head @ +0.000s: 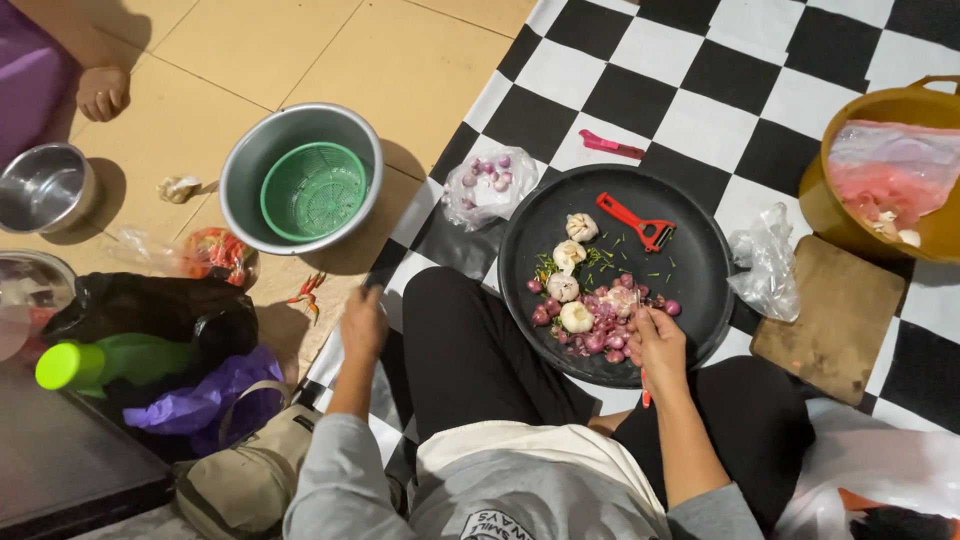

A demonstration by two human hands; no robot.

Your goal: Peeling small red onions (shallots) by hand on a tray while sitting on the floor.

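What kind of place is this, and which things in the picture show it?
Probably a home floor used for preparing food. The person sits on a black-and-white checkered mat beside tan floor tiles, with a round black tray of garlic bulbs and shallots, and a metal bowl holding a green strainer.

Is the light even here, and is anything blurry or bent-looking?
Head view: warm indoor light from above, soft shadows beside the steel pot and small steel bowl; mild glare on the bowl's rim. The left hand looks slightly motion-blurred, the right hand by the black tray sharper. Floor tile lines bow a little toward the edges.
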